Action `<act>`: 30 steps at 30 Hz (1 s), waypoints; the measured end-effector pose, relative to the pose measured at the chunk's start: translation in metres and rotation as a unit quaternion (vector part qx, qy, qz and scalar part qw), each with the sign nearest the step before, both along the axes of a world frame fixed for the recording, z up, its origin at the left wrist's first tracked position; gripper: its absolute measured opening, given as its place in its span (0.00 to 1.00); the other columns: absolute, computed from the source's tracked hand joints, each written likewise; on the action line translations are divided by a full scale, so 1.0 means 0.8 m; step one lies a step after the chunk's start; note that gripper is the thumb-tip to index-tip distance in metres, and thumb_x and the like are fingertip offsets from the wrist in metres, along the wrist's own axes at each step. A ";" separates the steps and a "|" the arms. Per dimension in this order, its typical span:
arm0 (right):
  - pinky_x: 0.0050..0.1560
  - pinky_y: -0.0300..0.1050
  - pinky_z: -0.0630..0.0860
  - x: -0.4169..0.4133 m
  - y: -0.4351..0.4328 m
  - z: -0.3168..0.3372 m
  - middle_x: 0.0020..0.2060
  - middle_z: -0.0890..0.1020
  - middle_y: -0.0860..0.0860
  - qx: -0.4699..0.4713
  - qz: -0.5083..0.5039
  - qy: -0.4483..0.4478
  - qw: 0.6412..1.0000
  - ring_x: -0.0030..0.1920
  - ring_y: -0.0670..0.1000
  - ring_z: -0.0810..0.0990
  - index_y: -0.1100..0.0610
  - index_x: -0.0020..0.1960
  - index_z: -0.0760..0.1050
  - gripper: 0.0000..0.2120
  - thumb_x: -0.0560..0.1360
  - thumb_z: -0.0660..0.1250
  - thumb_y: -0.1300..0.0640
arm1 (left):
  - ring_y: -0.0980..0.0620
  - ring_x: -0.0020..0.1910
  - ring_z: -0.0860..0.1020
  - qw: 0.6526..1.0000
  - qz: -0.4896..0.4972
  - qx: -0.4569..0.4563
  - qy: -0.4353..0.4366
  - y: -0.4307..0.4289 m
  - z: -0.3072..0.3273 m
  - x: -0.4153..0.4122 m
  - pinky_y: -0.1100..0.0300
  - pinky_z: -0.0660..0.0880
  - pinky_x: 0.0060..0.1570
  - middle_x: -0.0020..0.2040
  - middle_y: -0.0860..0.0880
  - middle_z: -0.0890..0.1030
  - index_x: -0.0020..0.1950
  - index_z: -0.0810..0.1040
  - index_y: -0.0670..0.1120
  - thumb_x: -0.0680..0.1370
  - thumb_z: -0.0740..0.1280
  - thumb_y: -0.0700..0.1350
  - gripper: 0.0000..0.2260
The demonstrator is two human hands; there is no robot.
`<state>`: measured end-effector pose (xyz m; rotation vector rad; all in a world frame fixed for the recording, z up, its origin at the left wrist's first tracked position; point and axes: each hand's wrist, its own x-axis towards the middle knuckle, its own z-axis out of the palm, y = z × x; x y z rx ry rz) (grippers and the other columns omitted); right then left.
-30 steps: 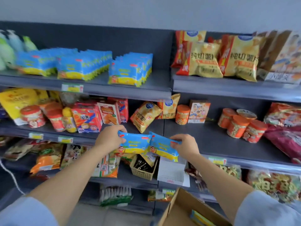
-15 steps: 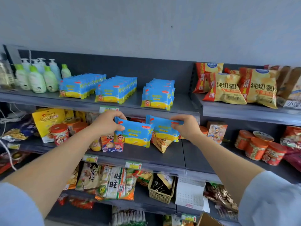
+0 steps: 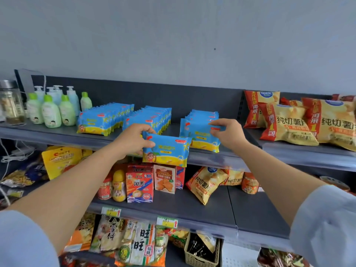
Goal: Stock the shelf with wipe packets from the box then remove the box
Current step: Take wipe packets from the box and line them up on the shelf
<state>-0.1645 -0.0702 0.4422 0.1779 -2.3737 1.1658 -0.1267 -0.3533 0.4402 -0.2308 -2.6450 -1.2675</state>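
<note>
Packet (image 3: 166, 151) is upright before the top shelf (image 3: 221, 160) edge, its left end gripped by the left hand (image 3: 133, 140); second packet (image 3: 198, 134) fronts the right row (image 3: 204, 114) on the shelf, its top-right corner pinched by the right hand (image 3: 229, 133); further rows (image 3: 150, 116) stand leftward.
</note>
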 end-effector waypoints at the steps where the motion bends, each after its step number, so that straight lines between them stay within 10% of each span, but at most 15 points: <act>1: 0.55 0.41 0.74 -0.010 0.001 0.004 0.60 0.80 0.51 0.005 0.000 0.001 1.000 0.58 0.50 0.77 0.55 0.57 0.81 0.11 0.75 0.70 0.61 | 0.49 0.44 0.81 1.000 0.006 -0.001 0.003 0.000 0.003 -0.007 0.54 0.80 0.41 0.58 0.53 0.70 0.58 0.76 0.47 0.75 0.70 0.37 0.13; 17: 0.52 0.36 0.69 -0.081 0.015 0.000 0.63 0.78 0.50 0.160 0.030 -0.048 0.986 0.60 0.50 0.77 0.54 0.62 0.78 0.14 0.76 0.68 0.59 | 0.55 0.47 0.78 0.999 0.006 0.039 0.019 0.018 0.015 -0.078 0.54 0.81 0.42 0.67 0.49 0.70 0.57 0.77 0.48 0.74 0.71 0.36 0.14; 30: 0.56 0.45 0.72 -0.083 0.016 -0.009 0.58 0.74 0.51 0.291 -0.011 -0.013 0.957 0.57 0.53 0.74 0.53 0.64 0.77 0.14 0.78 0.65 0.58 | 0.45 0.48 0.81 1.000 -0.016 0.019 0.004 0.007 0.034 -0.078 0.47 0.81 0.47 0.48 0.56 0.71 0.57 0.76 0.48 0.75 0.70 0.35 0.13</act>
